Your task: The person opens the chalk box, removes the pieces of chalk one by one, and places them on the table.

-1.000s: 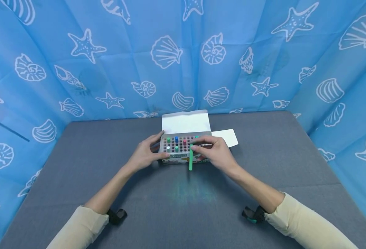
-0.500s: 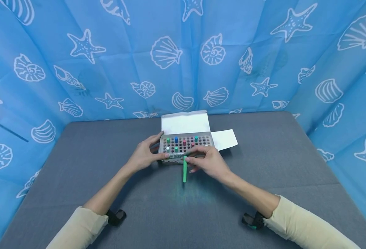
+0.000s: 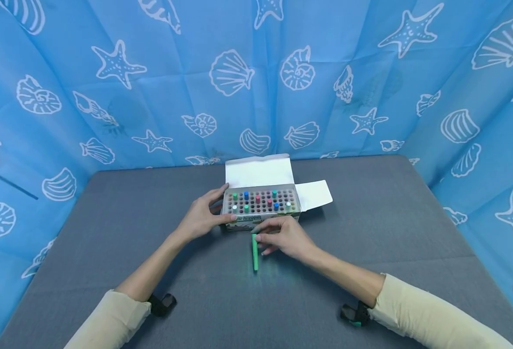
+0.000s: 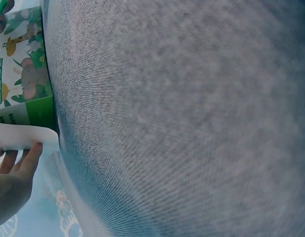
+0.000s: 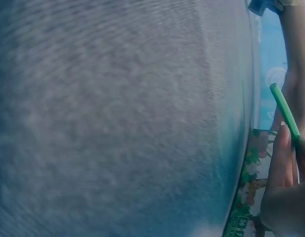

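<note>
My right hand (image 3: 288, 237) pinches a green stick of chalk (image 3: 255, 254) near its top, just in front of the box. The chalk hangs almost upright; I cannot tell whether its lower end touches the cloth. In the right wrist view the chalk (image 5: 284, 111) sticks out beyond the fingers. My left hand (image 3: 201, 215) grips the left end of an animal-printed cardboard box (image 3: 243, 226), thumb at the front, fingers at the back corner. Inside, a tray full of holes holds several coloured chalks, among them a blue chalk (image 3: 245, 195) and a white chalk (image 3: 288, 205).
The box's white lid (image 3: 259, 172) stands folded back behind it, and a white side flap (image 3: 315, 195) sticks out to the right. Grey cloth covers the table (image 3: 151, 252). A blue curtain (image 3: 173, 97) with shell prints surrounds the far side.
The right hand has carried the green chalk from over the box's front edge toward me and slightly left, uncovering the chalks on the tray's right. The left hand stays on the box.
</note>
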{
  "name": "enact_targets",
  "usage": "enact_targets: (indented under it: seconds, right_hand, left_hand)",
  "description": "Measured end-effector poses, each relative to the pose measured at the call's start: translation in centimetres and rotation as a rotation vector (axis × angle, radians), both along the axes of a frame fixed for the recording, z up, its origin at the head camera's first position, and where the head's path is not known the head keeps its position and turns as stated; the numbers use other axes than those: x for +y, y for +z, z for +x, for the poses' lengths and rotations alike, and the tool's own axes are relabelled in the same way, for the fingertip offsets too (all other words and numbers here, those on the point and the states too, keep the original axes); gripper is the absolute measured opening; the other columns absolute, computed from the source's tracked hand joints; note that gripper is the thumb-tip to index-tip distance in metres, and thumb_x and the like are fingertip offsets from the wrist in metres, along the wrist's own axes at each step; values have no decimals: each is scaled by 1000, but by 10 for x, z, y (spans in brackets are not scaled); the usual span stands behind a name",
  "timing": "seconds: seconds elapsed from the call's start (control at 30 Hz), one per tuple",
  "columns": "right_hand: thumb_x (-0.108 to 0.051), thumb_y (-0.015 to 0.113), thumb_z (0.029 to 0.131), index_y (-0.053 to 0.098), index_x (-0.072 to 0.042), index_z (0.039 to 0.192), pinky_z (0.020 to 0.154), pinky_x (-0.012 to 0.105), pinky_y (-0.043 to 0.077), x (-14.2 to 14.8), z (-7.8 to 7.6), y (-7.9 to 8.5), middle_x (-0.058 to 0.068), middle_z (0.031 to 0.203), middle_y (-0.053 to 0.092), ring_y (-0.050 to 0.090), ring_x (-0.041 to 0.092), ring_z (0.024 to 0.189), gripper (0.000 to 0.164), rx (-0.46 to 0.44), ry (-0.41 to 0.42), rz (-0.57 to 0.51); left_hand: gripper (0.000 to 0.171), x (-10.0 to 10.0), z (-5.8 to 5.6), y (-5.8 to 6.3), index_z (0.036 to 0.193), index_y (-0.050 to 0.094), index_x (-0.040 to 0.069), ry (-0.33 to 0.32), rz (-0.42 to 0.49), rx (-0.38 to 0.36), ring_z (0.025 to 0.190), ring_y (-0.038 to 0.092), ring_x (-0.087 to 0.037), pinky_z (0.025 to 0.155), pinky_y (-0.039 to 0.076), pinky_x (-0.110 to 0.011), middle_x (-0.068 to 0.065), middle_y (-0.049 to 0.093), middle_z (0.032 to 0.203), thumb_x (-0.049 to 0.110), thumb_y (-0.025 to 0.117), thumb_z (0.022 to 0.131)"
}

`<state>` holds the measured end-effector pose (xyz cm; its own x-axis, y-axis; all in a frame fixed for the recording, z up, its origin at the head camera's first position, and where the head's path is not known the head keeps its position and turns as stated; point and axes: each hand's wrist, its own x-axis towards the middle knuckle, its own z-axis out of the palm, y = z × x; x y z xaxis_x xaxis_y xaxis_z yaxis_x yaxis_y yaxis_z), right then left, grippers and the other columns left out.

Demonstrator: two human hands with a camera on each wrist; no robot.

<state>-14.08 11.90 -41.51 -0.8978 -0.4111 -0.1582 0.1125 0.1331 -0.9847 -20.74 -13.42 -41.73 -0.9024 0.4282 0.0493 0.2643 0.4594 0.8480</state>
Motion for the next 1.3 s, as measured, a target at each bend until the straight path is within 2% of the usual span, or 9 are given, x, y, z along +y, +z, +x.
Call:
enact_targets:
  seconds: [0.3, 0.43, 0.57, 0.8, 1.1, 1.3]
  right_hand:
    - [-2, 70, 91, 72, 7, 112, 71, 41, 65, 2, 1, -9, 16, 94, 74, 73, 28, 80, 22, -54, 6, 63]
    - [-2, 71, 91, 72, 7, 110, 71, 38, 65, 3, 1, -17, 16, 93, 74, 73, 28, 80, 22, -57, 24, 78]
    - [-3, 73, 89, 74, 5, 106, 67, 35, 65, 2, 2, -23, 14, 89, 75, 73, 25, 74, 19, -21, 32, 124]
    - [-7, 76, 88, 78, -1, 101, 56, 33, 63, 1, 1, -21, 8, 83, 75, 69, 19, 58, 15, 73, 30, 242]
    - [-6, 77, 86, 79, -5, 98, 51, 31, 61, 1, -1, -21, 4, 85, 75, 67, 18, 53, 12, 139, 60, 301]
    - [-7, 76, 87, 78, -3, 101, 52, 32, 61, 0, 1, -21, 5, 90, 75, 67, 20, 55, 14, 151, 82, 280]
  left_hand:
    - [88, 4, 0, 0, 158, 29, 16, -2, -38, 6, 138, 42, -37, 106, 49, -45, -19, 30, 158, 30, 79, 87]
    - [88, 5, 0, 0, 158, 29, 15, 3, -43, 11, 138, 42, -37, 107, 49, -45, -20, 30, 158, 29, 79, 87]
    - [88, 5, 1, 0, 158, 30, 15, -1, -47, 11, 138, 42, -37, 107, 48, -45, -20, 31, 158, 29, 79, 87]
    - [89, 6, -1, 2, 158, 29, 15, 0, -44, 8, 137, 42, -37, 107, 48, -45, -19, 32, 157, 30, 80, 86]
    - [89, 7, -2, 3, 158, 29, 15, -3, -44, -2, 138, 41, -37, 108, 48, -45, -18, 33, 156, 30, 80, 86]
    - [90, 4, 2, 4, 157, 30, 16, 29, -52, -26, 138, 41, -39, 105, 49, -46, -21, 28, 159, 28, 82, 85]
